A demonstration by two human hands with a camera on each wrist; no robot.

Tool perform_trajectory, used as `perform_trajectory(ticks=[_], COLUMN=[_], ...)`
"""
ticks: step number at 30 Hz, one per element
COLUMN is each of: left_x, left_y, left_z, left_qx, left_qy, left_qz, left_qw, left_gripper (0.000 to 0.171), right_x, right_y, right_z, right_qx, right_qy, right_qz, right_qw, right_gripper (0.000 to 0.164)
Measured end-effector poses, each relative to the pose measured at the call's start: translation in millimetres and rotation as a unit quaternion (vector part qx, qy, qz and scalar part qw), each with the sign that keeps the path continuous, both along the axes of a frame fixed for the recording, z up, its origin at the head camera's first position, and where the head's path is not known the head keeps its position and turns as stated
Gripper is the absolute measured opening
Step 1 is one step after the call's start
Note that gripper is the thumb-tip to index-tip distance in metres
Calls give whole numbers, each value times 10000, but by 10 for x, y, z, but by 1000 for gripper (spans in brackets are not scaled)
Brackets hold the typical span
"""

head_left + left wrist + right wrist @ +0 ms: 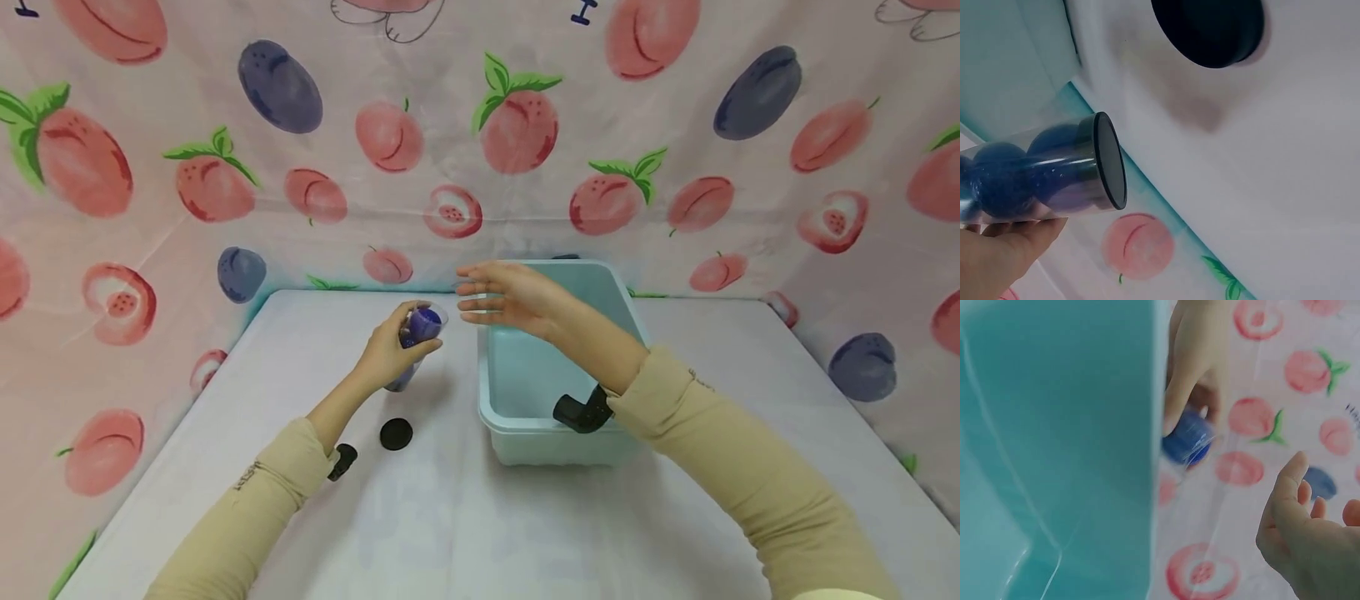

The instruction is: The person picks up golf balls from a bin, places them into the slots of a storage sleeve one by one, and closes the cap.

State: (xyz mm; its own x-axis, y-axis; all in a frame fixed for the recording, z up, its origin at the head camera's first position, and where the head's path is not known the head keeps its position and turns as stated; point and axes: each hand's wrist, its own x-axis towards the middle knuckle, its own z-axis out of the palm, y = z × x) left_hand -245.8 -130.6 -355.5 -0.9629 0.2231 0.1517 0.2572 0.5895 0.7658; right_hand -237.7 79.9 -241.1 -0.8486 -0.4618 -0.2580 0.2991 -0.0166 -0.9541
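Observation:
My left hand (390,350) grips a clear tube (1088,181) over the left part of the table, fingers and thumb wrapped round it. Several dark blue balls (1002,178) sit in a row inside, and a black cap closes one end in the left wrist view. At the other end a blue ball (425,323) shows at the rim in the head view. My right hand (513,296) hangs in the air over the bin's left side, fingers stretched toward the tube with nothing in them. A round black lid (396,434) lies on the table below my left hand.
A light blue plastic bin (486,392) stands right of centre on the white table (465,533), partly behind my right forearm. Behind the table hangs a cloth (525,200) printed with peaches. Black wrist cameras (581,412) sit at both cuffs.

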Motion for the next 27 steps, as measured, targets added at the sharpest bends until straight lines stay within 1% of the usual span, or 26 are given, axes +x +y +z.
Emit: perform_trajectory(ticks=[4, 10, 14, 16, 18, 20, 23, 25, 27], left_x=[42, 57, 135, 169, 190, 197, 212, 222, 235], left_y=[-78, -184, -233, -260, -295, -341, -405, -440, -464], left_z=[9, -25, -32, -45, -54, -59, -47, -45, -53], left_qx=[-55, 37, 122, 96, 10, -85, -274, -309, -241], left_qy=[-139, -133, 19, 25, -38, -137, -138, -95, -57], left_qz=[103, 192, 136, 103, 135, 190, 350, 419, 432], left_qw=[9998, 9997, 9998, 9999, 9999, 9997, 9989, 9986, 9988], left_gripper=[61, 60, 63, 63, 61, 58, 55, 53, 52], right_x=[165, 361, 452, 501, 550, 598, 665, 702, 729], right_y=[-93, -212, -302, -344, -392, -446, -546, -614, -673], right_z=[-3, -61, -130, -174, -227, -292, -414, -506, -599], right_qx=[-83, -240, -298, -267, -214, -148, 9, 199, 403], right_qy=[119, -31, -141, -134, -76, 103, 515, 902, 1268], right_qz=[189, 303, 346, 408, 457, 491, 543, 590, 605], right_qw=[9997, 9992, 9989, 9987, 9987, 9986, 9972, 9940, 9893], right_gripper=[42, 40, 39, 39, 38, 37, 33, 30, 27])
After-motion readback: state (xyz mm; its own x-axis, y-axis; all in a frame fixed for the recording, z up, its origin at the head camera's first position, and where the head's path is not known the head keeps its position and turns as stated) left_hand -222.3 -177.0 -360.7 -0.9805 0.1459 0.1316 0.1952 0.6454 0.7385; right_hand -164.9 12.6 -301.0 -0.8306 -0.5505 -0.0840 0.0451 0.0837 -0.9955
